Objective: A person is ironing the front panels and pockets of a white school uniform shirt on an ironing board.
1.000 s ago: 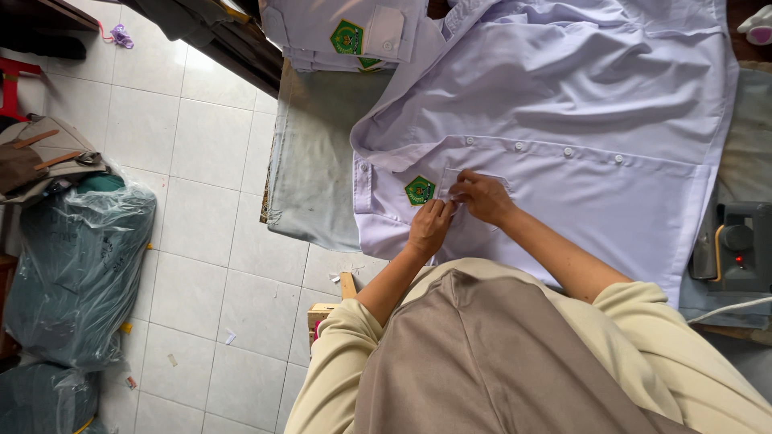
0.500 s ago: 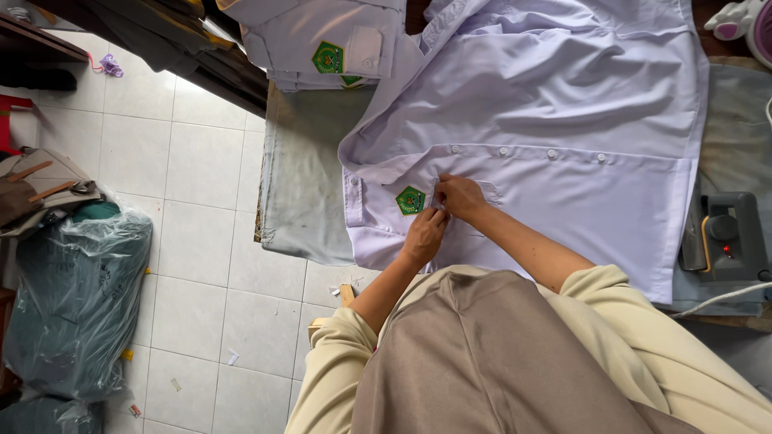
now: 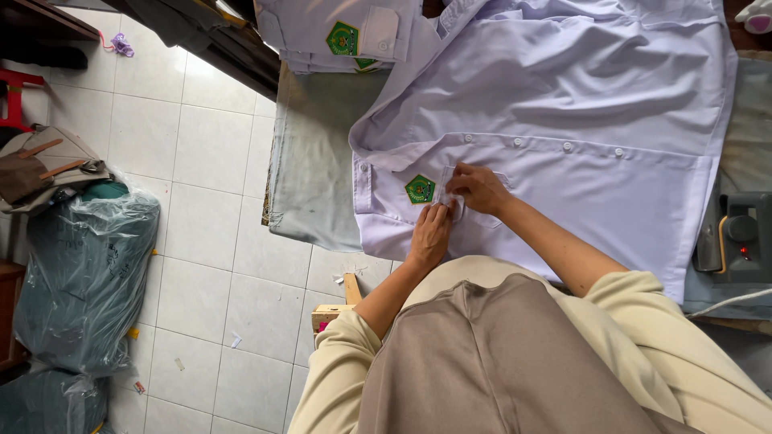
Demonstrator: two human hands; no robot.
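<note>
the white shirt (image 3: 563, 120) lay spread across the padded ironing table (image 3: 314, 161), its green badge (image 3: 420, 190) near the table's near-left edge. the left hand (image 3: 431, 235) pressed flat on the chest pocket (image 3: 450, 205) (beside the badge), while the right hand (image 3: 479, 189) pinched the pocket's top edge. an iron (image 3: 736, 237) sat at the right edge.

A pale lilac-white shirt (image 3: 563, 104) is filling the upper right of the frame, wearing a green pentagon badge (image 3: 420, 190) with yellow detail. At lower left, white floor tiles (image 3: 193, 153) are showing — beside a dark teal plastic-wrapped bundle (image 3: 84, 273). Cream sleeves (image 3: 338, 370) are framing a taupe headscarf (image 3: 498, 362).
</note>
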